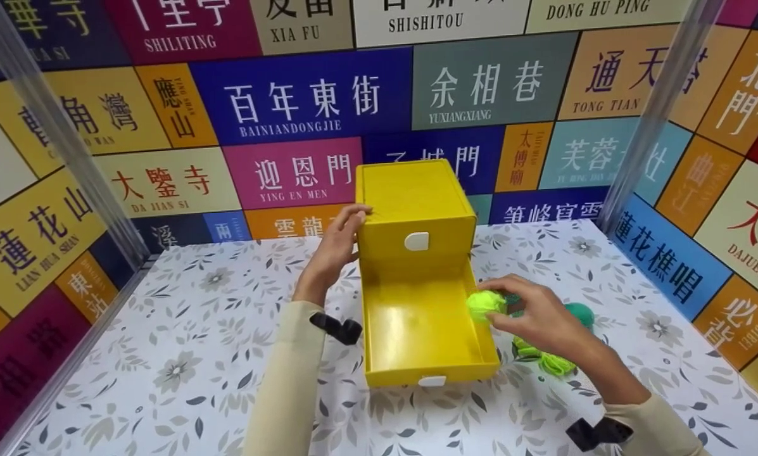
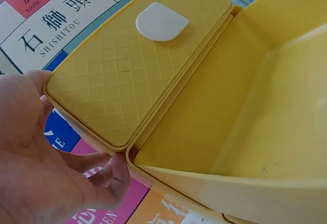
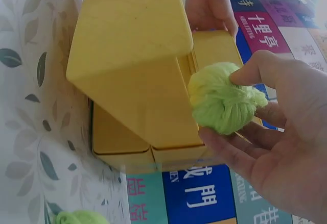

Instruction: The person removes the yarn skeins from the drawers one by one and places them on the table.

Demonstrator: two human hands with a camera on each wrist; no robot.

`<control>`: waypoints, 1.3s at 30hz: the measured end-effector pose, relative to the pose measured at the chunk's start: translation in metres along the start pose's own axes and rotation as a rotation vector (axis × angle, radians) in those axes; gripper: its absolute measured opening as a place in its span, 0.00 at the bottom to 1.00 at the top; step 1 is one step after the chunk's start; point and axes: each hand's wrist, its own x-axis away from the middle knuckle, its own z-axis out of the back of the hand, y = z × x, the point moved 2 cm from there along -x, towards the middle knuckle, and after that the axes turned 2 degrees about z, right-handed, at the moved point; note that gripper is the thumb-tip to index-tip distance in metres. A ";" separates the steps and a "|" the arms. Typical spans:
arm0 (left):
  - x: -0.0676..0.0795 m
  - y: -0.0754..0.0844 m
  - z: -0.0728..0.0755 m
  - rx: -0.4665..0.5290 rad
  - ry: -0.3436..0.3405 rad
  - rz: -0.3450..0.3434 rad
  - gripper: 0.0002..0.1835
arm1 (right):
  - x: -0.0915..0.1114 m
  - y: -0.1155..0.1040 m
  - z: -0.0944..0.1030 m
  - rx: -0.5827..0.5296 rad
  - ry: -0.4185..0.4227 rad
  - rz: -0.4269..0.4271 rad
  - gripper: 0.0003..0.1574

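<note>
A yellow two-drawer box stands on the table with its lower drawer pulled out. No objects show inside that drawer. My left hand rests against the upper left edge of the box, and in the left wrist view its fingers touch the side by the closed upper drawer. Above the right wall of the open drawer, my right hand pinches a lime-green yarn ball between thumb and fingers.
Right of the drawer lie a dark green ball and lime-green yarn, partly hidden by the right hand and forearm. A floral cloth covers the table. Printed panels with clear posts stand close behind the box.
</note>
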 end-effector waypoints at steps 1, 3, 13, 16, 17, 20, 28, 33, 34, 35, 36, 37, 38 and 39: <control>0.000 0.000 0.000 -0.002 0.005 0.001 0.16 | 0.001 0.002 0.002 0.003 0.014 -0.003 0.24; 0.000 -0.001 0.001 0.004 0.008 0.001 0.16 | 0.003 0.006 0.005 0.001 0.039 -0.006 0.24; -0.001 -0.004 0.001 0.012 0.013 0.002 0.16 | 0.018 0.029 0.023 0.039 0.075 -0.082 0.24; -0.002 -0.002 0.000 0.016 0.015 0.008 0.16 | 0.022 0.039 0.030 0.045 0.095 -0.095 0.25; -0.002 -0.001 0.000 0.019 0.016 0.008 0.16 | 0.023 0.041 0.032 0.050 0.101 -0.106 0.26; -0.003 -0.001 -0.001 0.028 0.013 0.001 0.16 | 0.028 0.050 0.039 0.061 0.108 -0.144 0.28; -0.003 -0.001 -0.001 0.036 0.001 -0.007 0.16 | 0.043 0.078 0.049 0.150 0.090 -0.233 0.31; -0.003 0.000 -0.001 0.043 0.006 -0.014 0.16 | 0.050 0.093 0.053 0.195 0.061 -0.296 0.35; -0.003 0.000 -0.001 0.042 0.007 -0.011 0.16 | 0.052 0.095 0.054 0.203 0.058 -0.305 0.36; -0.003 0.000 -0.001 0.038 0.009 -0.008 0.16 | 0.053 0.098 0.055 0.210 0.054 -0.313 0.37; -0.003 -0.001 -0.001 0.035 0.009 -0.006 0.16 | 0.055 0.101 0.056 0.213 0.050 -0.321 0.38; -0.003 -0.001 -0.001 0.032 0.010 -0.002 0.16 | 0.056 0.103 0.057 0.215 0.045 -0.333 0.39; -0.003 -0.001 -0.002 0.028 0.010 0.001 0.16 | 0.056 0.106 0.058 0.214 0.038 -0.350 0.40; -0.003 -0.001 -0.002 0.025 0.011 0.003 0.16 | 0.057 0.109 0.059 0.207 0.029 -0.369 0.42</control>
